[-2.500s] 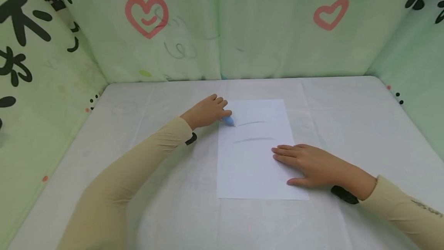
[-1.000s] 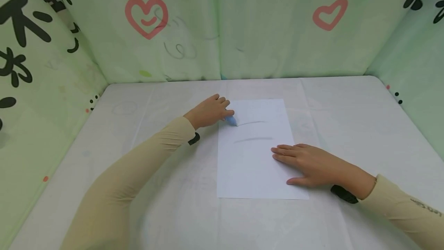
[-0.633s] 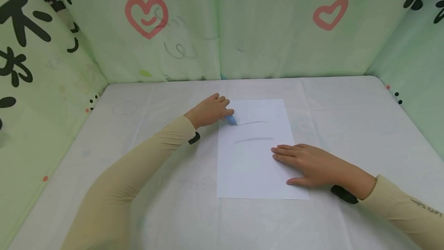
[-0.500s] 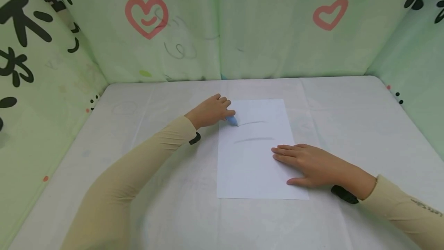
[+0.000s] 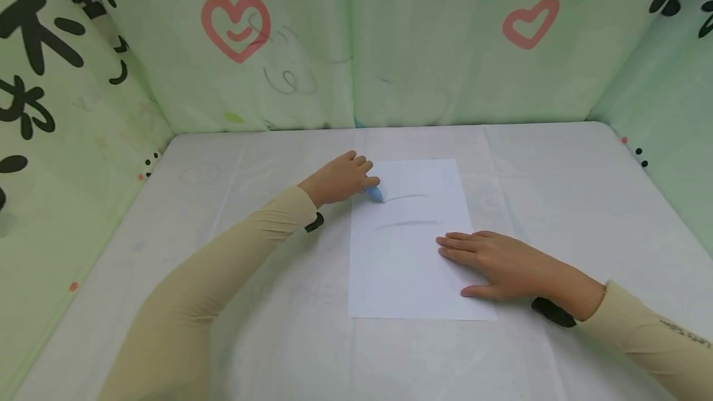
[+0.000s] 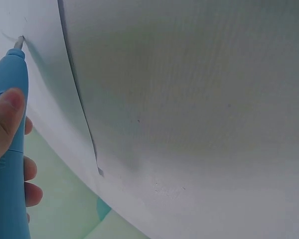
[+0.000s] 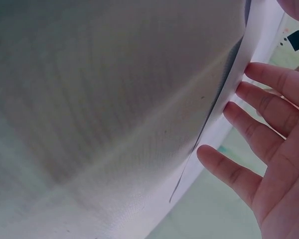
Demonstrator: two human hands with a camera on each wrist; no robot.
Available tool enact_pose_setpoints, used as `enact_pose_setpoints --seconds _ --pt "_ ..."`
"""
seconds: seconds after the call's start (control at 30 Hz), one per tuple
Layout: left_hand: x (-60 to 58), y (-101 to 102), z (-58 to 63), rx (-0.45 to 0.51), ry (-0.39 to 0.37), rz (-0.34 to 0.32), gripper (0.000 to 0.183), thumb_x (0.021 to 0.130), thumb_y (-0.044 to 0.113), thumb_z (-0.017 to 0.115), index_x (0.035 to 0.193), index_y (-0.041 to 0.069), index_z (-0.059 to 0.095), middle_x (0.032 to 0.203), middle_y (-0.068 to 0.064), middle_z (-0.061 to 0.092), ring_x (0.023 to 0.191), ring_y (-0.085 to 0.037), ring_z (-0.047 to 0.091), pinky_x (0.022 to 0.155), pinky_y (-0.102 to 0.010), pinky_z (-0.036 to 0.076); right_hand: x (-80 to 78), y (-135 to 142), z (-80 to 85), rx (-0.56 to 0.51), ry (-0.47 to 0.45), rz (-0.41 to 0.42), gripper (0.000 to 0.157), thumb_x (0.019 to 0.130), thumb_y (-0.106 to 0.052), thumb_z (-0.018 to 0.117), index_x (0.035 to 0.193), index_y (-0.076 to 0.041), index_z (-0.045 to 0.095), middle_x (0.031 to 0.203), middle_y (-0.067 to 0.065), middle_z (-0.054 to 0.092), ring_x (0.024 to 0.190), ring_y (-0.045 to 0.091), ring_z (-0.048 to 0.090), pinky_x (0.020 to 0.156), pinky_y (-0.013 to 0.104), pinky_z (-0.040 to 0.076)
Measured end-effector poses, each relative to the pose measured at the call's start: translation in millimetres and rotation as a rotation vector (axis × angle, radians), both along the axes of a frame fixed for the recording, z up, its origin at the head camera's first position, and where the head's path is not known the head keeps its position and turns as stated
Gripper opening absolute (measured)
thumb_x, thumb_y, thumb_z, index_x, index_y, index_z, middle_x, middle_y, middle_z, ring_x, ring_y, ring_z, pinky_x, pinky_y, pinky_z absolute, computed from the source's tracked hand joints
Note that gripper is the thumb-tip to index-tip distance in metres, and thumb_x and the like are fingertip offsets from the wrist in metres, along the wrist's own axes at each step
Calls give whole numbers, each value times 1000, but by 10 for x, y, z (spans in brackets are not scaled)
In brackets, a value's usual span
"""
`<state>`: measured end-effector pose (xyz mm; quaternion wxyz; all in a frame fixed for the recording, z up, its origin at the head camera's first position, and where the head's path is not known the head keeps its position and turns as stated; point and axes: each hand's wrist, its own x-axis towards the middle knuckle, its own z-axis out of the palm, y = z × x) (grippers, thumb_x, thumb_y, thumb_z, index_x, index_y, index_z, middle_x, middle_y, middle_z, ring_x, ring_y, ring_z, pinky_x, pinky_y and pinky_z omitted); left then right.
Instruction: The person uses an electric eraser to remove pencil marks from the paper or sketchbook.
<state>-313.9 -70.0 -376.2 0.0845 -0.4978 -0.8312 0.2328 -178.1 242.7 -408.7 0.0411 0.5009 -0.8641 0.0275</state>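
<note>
My left hand (image 5: pixel 337 179) grips a blue pen-shaped tool (image 5: pixel 374 193) near the upper left edge of a white sheet of paper (image 5: pixel 406 271). In the left wrist view the thumb (image 6: pixel 7 117) lies along the tool's thick blue body (image 6: pixel 11 199), with fingers curled behind it. Its narrow grey tip (image 6: pixel 19 43) meets the paper at one end of a faint line. Two thin grey lines cross the sheet, an upper line (image 5: pixel 406 196) and a lower line (image 5: pixel 408 223). My right hand (image 5: pixel 490 265) rests flat on the sheet's lower right, fingers spread.
The sheet lies on a table with a white cloth (image 5: pixel 267 339). Pale green curtains (image 5: pixel 418 79) with printed hearts and black characters stand behind it and at both sides. A black band (image 5: pixel 553 312) is on the right wrist, another black piece (image 5: pixel 314 223) by the left.
My left hand and the blue tool have shifted slightly to the right, the tip now at the upper line's left end. The right hand and the paper have stayed in place.
</note>
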Motion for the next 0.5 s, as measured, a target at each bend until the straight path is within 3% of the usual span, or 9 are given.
enact_pose_setpoints --seconds 0.5 --pt "-18 22 -21 4 8 -6 27 90 33 58 114 22 56 108 -6 62 96 -20 57 84 -31 41 -4 4 -5 10 -25 -9 59 86 -44 63 130 -4 54 137 9 54 123 28 53 90 41 47"
